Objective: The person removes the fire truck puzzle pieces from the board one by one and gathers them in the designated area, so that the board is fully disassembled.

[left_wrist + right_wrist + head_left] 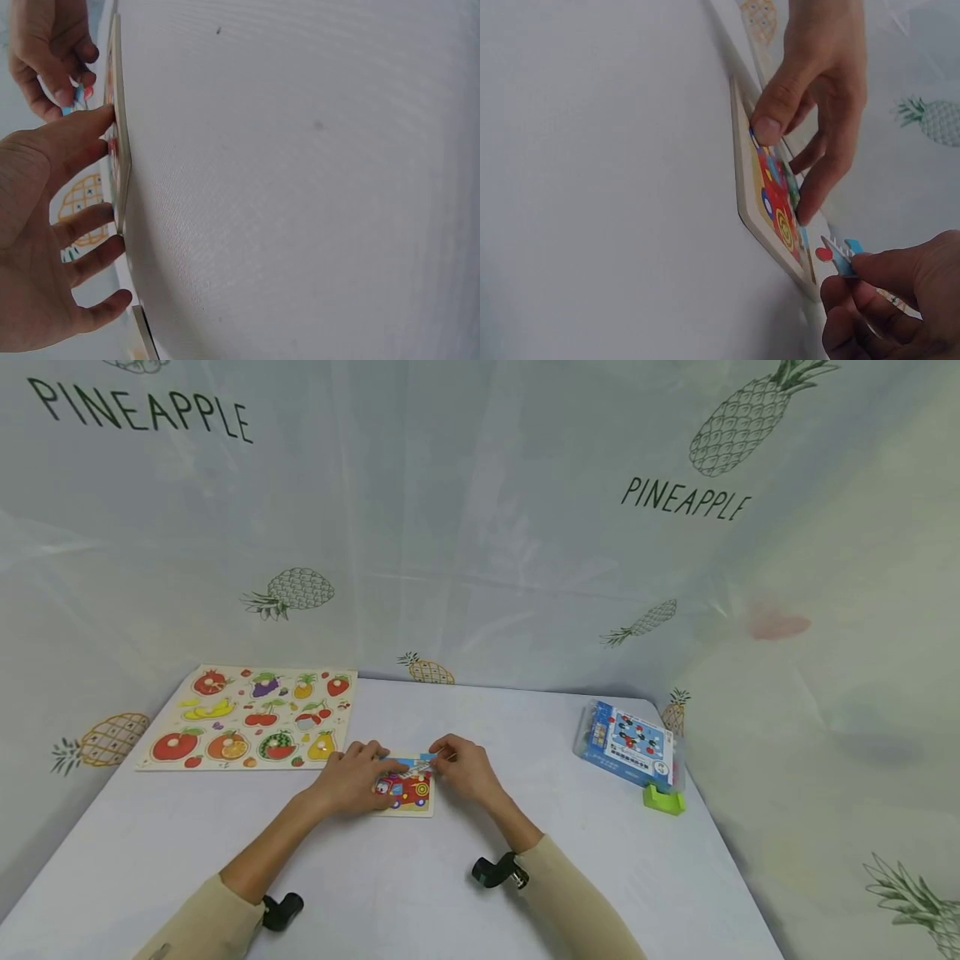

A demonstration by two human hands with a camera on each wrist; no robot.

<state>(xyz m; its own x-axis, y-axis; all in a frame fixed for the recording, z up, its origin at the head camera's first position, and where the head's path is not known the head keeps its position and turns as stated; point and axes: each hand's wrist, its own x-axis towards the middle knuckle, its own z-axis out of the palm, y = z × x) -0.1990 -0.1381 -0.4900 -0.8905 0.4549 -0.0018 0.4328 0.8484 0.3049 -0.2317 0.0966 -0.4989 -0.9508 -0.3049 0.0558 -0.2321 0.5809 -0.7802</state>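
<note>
A small jigsaw board [412,792] with a red fire truck picture lies on the white table. Across its left part rests my left hand [356,779], thumb toward the near side and fingers spread over the far part. Those fingers look nearly straight in the left wrist view, their tips on the board's face and edge. My right hand [467,768] pinches a small puzzle piece [843,258] between thumb and fingers, just above the board's far right corner. The piece is blue with a white ladder-like pattern and a red spot at one side.
A large fruit picture board [247,727] lies at the back left, close to my left hand. Toward the back right are a blue boxed set [628,745] and a bright green plastic piece [663,800]. A pineapple-print curtain [480,527] hangs behind the table.
</note>
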